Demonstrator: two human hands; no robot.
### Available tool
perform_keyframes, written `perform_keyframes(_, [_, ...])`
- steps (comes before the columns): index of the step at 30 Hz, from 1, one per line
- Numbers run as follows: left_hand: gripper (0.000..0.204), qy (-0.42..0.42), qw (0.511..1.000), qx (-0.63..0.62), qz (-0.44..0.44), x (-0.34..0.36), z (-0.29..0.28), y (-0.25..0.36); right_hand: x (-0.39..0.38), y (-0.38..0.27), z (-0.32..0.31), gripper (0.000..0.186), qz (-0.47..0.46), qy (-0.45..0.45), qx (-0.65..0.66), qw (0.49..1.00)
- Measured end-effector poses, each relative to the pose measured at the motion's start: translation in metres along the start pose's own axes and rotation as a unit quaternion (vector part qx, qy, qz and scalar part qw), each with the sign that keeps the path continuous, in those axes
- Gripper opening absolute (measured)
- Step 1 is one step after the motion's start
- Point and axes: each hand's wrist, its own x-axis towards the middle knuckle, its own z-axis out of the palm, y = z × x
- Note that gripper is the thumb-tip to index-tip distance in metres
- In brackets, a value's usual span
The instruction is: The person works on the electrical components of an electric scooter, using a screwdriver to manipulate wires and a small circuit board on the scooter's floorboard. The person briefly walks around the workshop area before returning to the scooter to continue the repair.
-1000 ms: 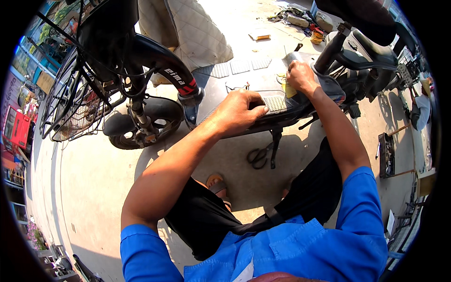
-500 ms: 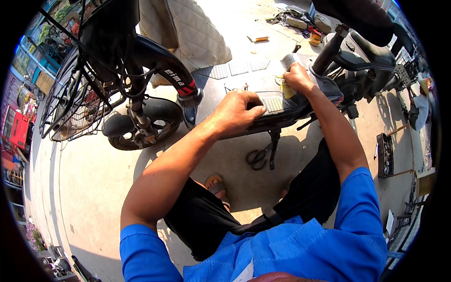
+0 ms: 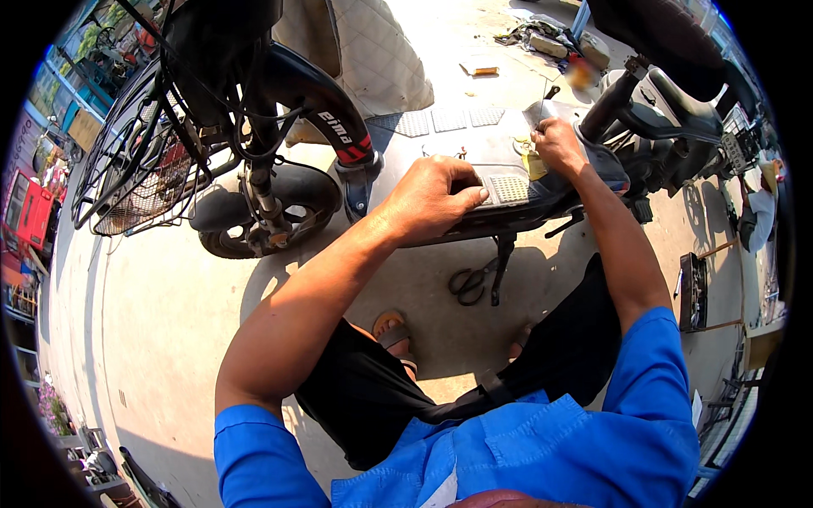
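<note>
An electric scooter stands across in front of me, with a grey footboard (image 3: 495,148) bearing textured tread pads. Over the footboard's near edge, my left hand (image 3: 432,199) is closed with curled fingers and bent thumb, beside the nearest tread pad (image 3: 510,190). What it holds, if anything, is hidden. My right hand (image 3: 561,147) is closed at the footboard's right end, below the seat post, its fingertips pinched by a thin upright piece too fine to name. Under that hand lies a yellow patch (image 3: 535,164) on the footboard.
A front wheel (image 3: 318,203) and wire basket (image 3: 140,199) are at the left. The kickstand (image 3: 501,267) reaches the ground beside black-handled scissors (image 3: 467,286). A quilted cover (image 3: 381,63) hangs behind. A black tray (image 3: 694,292) lies right; a pile of items (image 3: 550,38) lies far back.
The view has shifted slightly, so the scooter appears a little further right. My right hand stays at the footboard's right end with its fingers closed. The left hand keeps its curled shape.
</note>
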Motion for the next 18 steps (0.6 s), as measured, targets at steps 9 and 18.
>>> perform_keyframes(9, [0.024,0.014,1.0,-0.002,0.012,-0.004,-0.009,-0.016,0.018,-0.016,-0.044,0.028,0.006,0.13,-0.01,0.991])
perform_keyframes(18, [0.021,0.037,0.998,0.042,0.012,0.005,-0.003,-0.019,-0.009,-0.04,-0.046,0.022,0.059,-0.137,0.477,0.866])
